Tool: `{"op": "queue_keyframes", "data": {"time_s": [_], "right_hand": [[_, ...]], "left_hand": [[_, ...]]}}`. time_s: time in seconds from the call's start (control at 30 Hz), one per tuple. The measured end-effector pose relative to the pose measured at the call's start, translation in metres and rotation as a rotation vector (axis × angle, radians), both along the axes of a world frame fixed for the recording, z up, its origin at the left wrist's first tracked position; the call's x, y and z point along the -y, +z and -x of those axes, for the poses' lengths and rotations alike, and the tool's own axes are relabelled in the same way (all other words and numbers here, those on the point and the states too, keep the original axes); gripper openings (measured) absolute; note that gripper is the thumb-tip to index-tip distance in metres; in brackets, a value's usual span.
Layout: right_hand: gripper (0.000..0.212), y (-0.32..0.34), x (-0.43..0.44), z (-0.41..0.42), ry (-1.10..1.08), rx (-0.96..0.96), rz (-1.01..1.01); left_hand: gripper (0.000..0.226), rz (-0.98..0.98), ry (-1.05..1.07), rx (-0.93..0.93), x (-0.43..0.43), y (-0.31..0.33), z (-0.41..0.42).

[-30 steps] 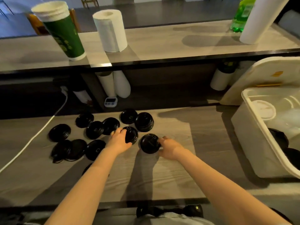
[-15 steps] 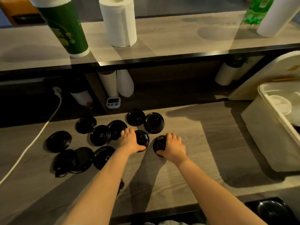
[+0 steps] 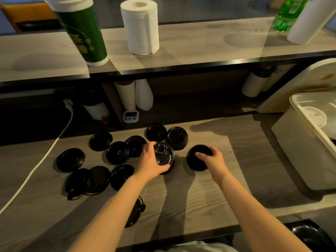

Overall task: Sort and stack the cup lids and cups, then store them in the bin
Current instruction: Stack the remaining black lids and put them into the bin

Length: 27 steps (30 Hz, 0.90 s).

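Several black cup lids lie scattered on the wooden counter [image 3: 209, 193], such as one at the far left [image 3: 70, 160] and a small stack at the back [image 3: 177, 138]. My left hand [image 3: 151, 164] grips a black lid [image 3: 163, 155], lifted and tilted with its top toward me. My right hand [image 3: 211, 160] holds another black lid [image 3: 197, 160] by its rim, close above the counter. One more lid [image 3: 135, 214] peeks out under my left forearm. The white bin [image 3: 298, 142] stands open at the right with a white lid [image 3: 315, 116] inside.
A raised shelf behind carries a green stack of cups [image 3: 81, 31], a paper roll [image 3: 140, 25], a green bottle [image 3: 287, 14] and a white roll [image 3: 307, 19]. A white cable [image 3: 41, 159] crosses the counter's left side. A small timer [image 3: 130, 116] sits under the shelf.
My left hand has lifted its lid off the counter and tilted it. My right hand has moved its lid a little to the right, away from the left hand.
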State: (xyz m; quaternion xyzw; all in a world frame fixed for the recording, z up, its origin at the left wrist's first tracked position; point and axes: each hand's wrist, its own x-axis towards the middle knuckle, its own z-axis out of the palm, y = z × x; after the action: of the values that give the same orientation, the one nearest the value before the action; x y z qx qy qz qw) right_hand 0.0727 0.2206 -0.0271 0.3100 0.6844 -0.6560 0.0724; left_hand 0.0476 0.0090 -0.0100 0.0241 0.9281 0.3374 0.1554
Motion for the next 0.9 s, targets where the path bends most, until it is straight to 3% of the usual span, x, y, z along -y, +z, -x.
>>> {"op": "queue_keyframes", "data": {"time_s": [0.1,0.27,0.4,0.5,0.63,0.73,0.8,0.87,0.9], "right_hand": [[0.024,0.033,0.008,0.001,0.023,-0.142,0.42],[0.033,0.051,0.035,0.0,0.324,-0.158,0.087],[0.027,0.053,0.044,-0.002,0.413,-0.13,0.128],[0.032,0.05,0.051,-0.005,0.471,-0.139,0.152],[0.035,0.044,0.062,-0.009,0.461,-0.148,0.284],[0.05,0.037,0.074,-0.01,0.475,-0.099,0.459],[0.064,0.032,0.079,-0.009,0.517,-0.069,0.477],[0.06,0.023,0.082,-0.004,0.478,-0.027,0.368],[0.053,0.016,0.083,0.0,0.432,-0.005,0.208]], "left_hand": [[0.091,-0.042,-0.036,0.001,-0.006,0.007,-0.008],[0.091,-0.113,-0.113,-0.051,-0.015,0.023,-0.026],[0.1,-0.193,-0.093,-0.062,-0.013,0.029,-0.035],[0.106,-0.396,-0.024,0.074,-0.006,0.035,-0.041],[0.058,-0.88,0.317,0.325,0.008,0.031,-0.044],[0.022,-0.834,0.376,0.365,0.018,0.02,-0.049],[0.016,-0.845,0.453,0.345,0.024,0.016,-0.051],[0.015,-0.874,0.612,0.323,0.035,0.011,-0.05],[0.016,-0.858,0.678,0.302,0.041,0.008,-0.049]]}}
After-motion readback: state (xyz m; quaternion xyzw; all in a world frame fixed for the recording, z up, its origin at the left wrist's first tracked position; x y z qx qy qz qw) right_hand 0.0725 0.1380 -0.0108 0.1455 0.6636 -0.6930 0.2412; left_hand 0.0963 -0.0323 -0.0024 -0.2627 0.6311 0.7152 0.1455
